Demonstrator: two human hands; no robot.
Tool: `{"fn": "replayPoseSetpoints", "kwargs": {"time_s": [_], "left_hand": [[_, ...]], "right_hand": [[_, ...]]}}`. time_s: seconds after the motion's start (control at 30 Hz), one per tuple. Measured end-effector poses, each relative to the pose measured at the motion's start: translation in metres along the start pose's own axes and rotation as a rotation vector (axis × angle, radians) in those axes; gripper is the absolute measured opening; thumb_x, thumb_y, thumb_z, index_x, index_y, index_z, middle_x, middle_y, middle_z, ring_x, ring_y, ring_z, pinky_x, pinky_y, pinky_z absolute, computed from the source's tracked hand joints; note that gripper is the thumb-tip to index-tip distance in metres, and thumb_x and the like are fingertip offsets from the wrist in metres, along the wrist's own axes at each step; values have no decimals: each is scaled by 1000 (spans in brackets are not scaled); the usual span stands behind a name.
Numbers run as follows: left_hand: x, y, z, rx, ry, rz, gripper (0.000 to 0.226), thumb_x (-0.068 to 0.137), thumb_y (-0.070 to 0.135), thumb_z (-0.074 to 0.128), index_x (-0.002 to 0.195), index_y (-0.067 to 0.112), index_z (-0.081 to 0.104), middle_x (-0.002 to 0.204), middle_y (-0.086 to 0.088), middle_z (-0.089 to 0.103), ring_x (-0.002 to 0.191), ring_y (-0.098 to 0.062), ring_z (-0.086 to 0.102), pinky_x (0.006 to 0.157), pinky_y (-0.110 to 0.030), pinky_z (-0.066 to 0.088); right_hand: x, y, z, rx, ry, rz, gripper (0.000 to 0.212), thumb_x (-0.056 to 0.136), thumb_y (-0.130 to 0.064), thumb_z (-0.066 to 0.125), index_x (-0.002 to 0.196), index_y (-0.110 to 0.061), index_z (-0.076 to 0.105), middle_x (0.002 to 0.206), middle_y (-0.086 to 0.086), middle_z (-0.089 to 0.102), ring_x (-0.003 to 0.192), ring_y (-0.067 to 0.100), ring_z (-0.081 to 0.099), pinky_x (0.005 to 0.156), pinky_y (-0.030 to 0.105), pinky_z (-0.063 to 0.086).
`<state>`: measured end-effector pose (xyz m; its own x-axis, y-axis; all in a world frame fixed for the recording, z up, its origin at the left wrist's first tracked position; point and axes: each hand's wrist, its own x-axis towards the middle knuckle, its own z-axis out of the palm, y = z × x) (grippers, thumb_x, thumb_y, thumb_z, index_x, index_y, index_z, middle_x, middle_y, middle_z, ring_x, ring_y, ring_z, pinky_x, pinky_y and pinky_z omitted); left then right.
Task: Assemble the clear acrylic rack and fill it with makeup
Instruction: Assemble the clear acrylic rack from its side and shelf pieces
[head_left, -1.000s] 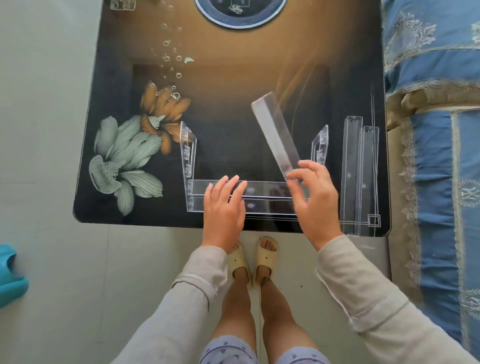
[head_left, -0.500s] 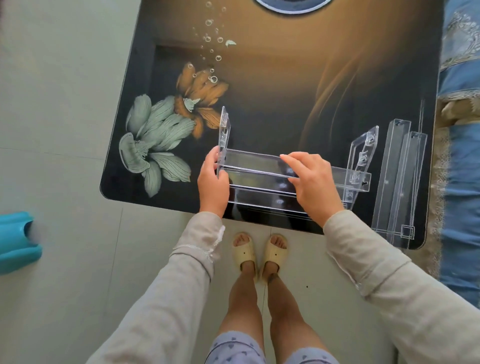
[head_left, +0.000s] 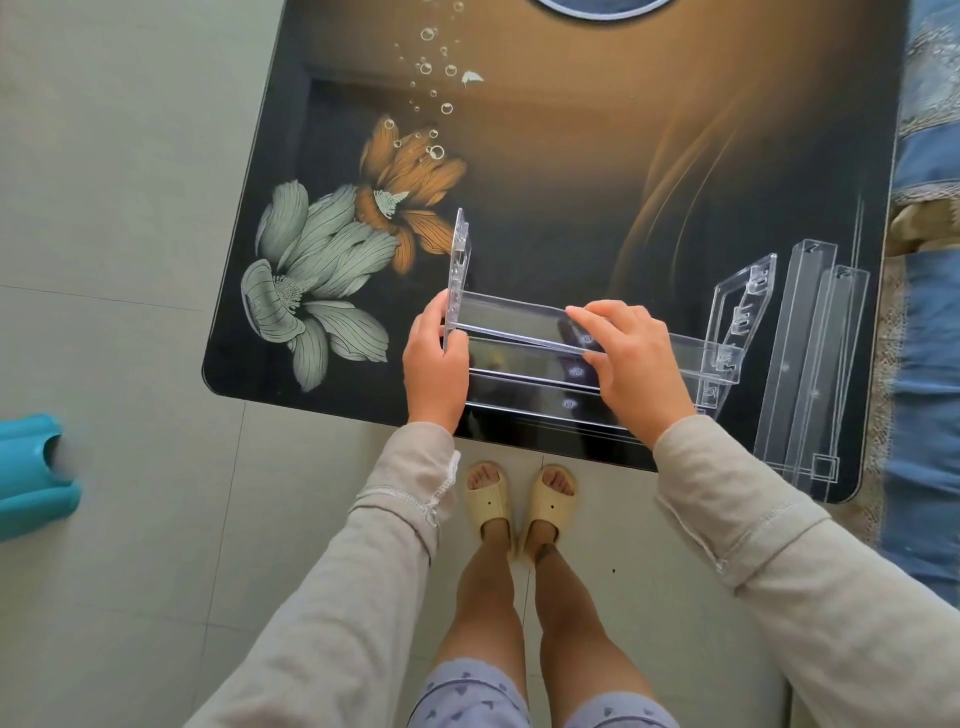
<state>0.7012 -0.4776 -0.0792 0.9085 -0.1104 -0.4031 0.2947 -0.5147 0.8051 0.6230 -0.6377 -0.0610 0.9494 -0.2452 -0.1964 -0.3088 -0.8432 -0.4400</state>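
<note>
A part-built clear acrylic rack stands near the table's front edge. Its left side panel (head_left: 459, 270) is upright and its right side panel (head_left: 740, 312) leans outward. Clear shelf strips span between the panels; the upper shelf strip (head_left: 514, 322) lies across the top of them. My left hand (head_left: 434, 369) grips the lower end of the left side panel. My right hand (head_left: 631, 358) holds the upper shelf strip near its middle. No makeup is in view.
Two loose clear acrylic strips (head_left: 810, 364) lie at the table's right end. The glossy black table (head_left: 597, 156) has a flower print. A blue bedspread (head_left: 930, 322) borders the right side. A teal plastic object (head_left: 31, 478) sits on the tiled floor at left.
My right hand has laid the shelf strip, earlier tilted up in the air, flat between the side panels. My left hand moved from the lower shelf to the left panel. The view shifted.
</note>
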Motion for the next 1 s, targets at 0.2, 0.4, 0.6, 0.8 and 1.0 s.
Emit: {"fn": "replayPoseSetpoints", "kwargs": {"time_s": [0.2, 0.4, 0.6, 0.8, 1.0], "left_hand": [[10, 1, 4, 139, -20, 37, 43, 92, 13, 37, 135, 14, 39, 133, -10, 48, 115, -23, 49, 89, -28, 39], [14, 3, 8, 194, -1, 24, 42, 93, 14, 36, 136, 13, 37, 134, -12, 48, 118, -23, 48, 86, -26, 37], [17, 2, 11, 183, 12, 10, 37, 97, 14, 31, 132, 9, 42, 130, -13, 53, 117, -27, 49, 91, -32, 39], [18, -2, 14, 178, -6, -3, 42, 93, 6, 32, 135, 9, 38, 134, -13, 50, 121, -27, 45, 89, -26, 33], [23, -4, 16, 181, 18, -18, 34, 97, 11, 32, 129, 7, 43, 124, -16, 55, 111, -25, 48, 84, -27, 35]], "right_hand": [[3, 3, -1, 13, 4, -11, 43, 82, 1, 61, 124, -10, 57, 120, 12, 60, 110, 33, 51, 95, 41, 37], [2, 4, 0, 11, 3, -9, 44, 82, 2, 60, 124, -10, 57, 121, 12, 60, 110, 33, 51, 94, 41, 38], [5, 3, 0, 1, 5, -19, 44, 81, 2, 62, 123, -9, 58, 119, 13, 62, 107, 34, 53, 92, 43, 39], [5, 6, 1, -44, -13, -28, 45, 81, 0, 64, 124, -11, 58, 119, 11, 62, 107, 33, 54, 93, 42, 40], [3, 5, 9, -41, 14, -13, 45, 81, 3, 62, 123, -11, 58, 116, 10, 63, 104, 32, 54, 90, 41, 40]]}}
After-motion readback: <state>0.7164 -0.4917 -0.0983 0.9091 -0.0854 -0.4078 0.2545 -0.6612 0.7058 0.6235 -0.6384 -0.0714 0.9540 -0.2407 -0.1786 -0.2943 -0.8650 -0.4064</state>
